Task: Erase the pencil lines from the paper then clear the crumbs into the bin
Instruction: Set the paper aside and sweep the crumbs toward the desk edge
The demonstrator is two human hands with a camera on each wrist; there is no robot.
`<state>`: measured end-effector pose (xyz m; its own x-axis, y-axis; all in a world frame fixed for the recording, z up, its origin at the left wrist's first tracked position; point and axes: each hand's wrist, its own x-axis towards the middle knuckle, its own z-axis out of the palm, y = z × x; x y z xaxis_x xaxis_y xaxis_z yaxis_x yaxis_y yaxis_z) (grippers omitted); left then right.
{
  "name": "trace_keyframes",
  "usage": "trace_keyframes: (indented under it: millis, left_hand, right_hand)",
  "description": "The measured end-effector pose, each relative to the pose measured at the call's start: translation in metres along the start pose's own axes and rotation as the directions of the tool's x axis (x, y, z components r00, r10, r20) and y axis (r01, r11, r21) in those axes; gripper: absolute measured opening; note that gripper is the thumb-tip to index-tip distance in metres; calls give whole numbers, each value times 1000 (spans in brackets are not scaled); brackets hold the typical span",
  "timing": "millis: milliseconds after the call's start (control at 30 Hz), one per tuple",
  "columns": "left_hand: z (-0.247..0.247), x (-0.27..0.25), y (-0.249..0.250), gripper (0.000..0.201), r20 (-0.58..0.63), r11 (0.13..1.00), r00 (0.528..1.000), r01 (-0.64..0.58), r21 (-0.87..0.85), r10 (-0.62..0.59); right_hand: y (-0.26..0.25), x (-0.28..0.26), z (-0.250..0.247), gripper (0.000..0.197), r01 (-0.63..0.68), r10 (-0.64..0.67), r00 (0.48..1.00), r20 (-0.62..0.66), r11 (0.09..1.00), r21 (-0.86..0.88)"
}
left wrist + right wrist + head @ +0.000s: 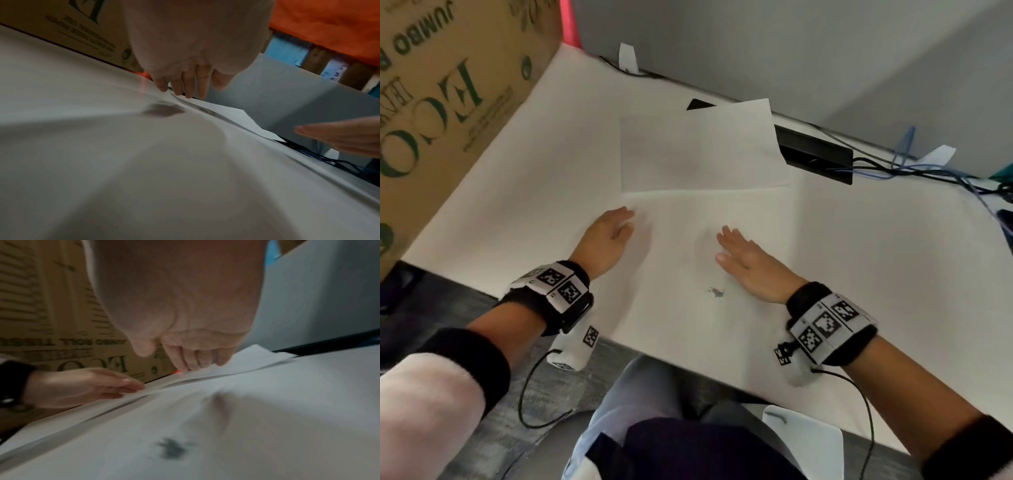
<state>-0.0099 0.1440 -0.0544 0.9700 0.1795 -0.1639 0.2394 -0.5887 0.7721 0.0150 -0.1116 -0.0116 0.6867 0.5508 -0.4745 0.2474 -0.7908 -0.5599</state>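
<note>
- Head view: the paper (722,246) lies flat on the white table (876,240), right in front of me, with a second sheet (698,150) overlapping its far edge. I can make out no pencil lines on it, so I judge the erasing done or nearly so (glare may hide faint marks). A small dark heap of crumbs (715,292) sits on the near half of the paper, just inside the right wrist.
- Head view, hands: left hand (607,240) lies flat at the paper's left edge, fingers straight, holding nothing. Right hand (748,262) is flat on the paper beyond the crumbs, fingers straight and together, also holding nothing. No eraser in sight.
- Head view, surroundings: a large cardboard box (448,102) stands at the table's left. I cannot tell whether that serves as the bin.
- Left wrist view: left fingers (180,84) extended, tips down at the paper's edge; picture is blurred.
- Right wrist view: right fingers (197,358) relaxed, tips at the paper; crumbs (171,449) lie below the palm, gathered but not cleared.
- Left to do, as I judge: get the crumbs off the paper and into the bin.
</note>
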Motion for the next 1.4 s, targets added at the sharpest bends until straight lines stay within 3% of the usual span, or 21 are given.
trace_keyframes:
  millis: [133, 267, 367, 500, 767, 967, 1033, 1100, 1167, 1233, 1400]
  left_hand:
    - [-23, 20, -20, 38, -50, 999, 999, -2, 43, 4]
    - [-50, 30, -45, 38, -93, 999, 996, 20, 43, -15]
    - [-63, 35, -60, 39, -82, 998, 996, 47, 43, -43]
    - [-67, 41, -67, 42, -40, 998, 998, 49, 36, -47]
    - [-52, 45, -62, 49, 103, 977, 995, -21, 211, -1]
    - [-38, 34, -55, 50, 137, 963, 990, -69, 260, 34]
    - [-37, 33, -55, 51, 146, 954, 988, -84, 287, 43]
    - [-36, 33, -55, 53, 157, 948, 987, -83, 308, 35]
    - [-36, 31, -56, 56, 180, 935, 983, -82, 344, 20]
    - [-34, 27, -57, 61, 222, 903, 975, -90, 420, -6]
    - [-23, 13, -54, 64, 312, 821, 949, -142, 552, -46]
  right_hand:
    - [-70, 65, 30, 64, 15, -1, 999, 38, 928, -372]
    - [-134, 116, 61, 66, 48, -14, 996, 85, 912, -407]
    - [-155, 143, 79, 70, 26, 10, 996, 88, 920, -390]
    - [-140, 144, 91, 74, -12, 35, 998, 46, 904, -426]
    - [-86, 78, 95, 75, -197, 186, 980, -71, 855, -480]
    - [-69, 39, 89, 77, -420, 391, 905, -169, 756, -503]
    - [-88, 50, 91, 74, -347, 298, 937, -181, 762, -547]
    - [-112, 69, 102, 71, -198, 152, 980, -128, 798, -569]
    - [-122, 80, 115, 70, -112, 88, 994, -70, 811, -575]
    - [-111, 77, 117, 71, -116, 90, 993, -73, 814, -569]
    - [-50, 36, 101, 83, -269, 221, 963, -153, 809, -523]
